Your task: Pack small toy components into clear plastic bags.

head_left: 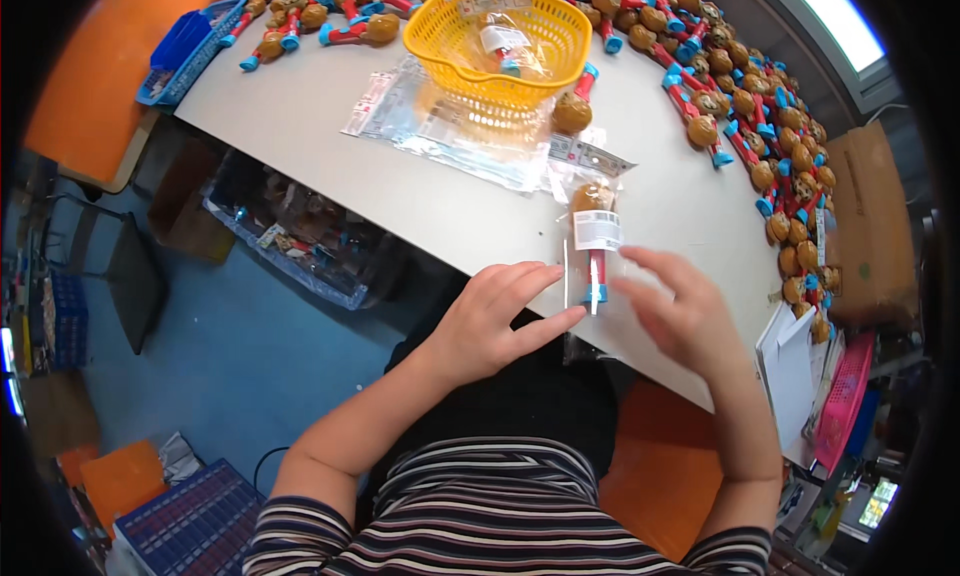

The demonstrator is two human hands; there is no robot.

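Observation:
A toy with a brown round head, a red stem and a blue foot lies inside a clear plastic bag (597, 231) at the table's near edge. A white label with a barcode wraps the bag below the head. My left hand (490, 321) is at the bag's left side with thumb and fingers apart; its fingertips seem to meet the bag's edge. To the right of the bag is my right hand (685, 311), slightly blurred, its fingers spread beside the toy's stem. Neither hand has anything in its grasp.
A yellow basket (430, 36) holding a bagged toy stands on flat clear bags (450, 141). Loose brown, red and blue toys (700, 131) pile along the far and right sides. Papers (785, 376) and a pink basket (845, 401) are at right; a blue basket (205, 61) sits far left.

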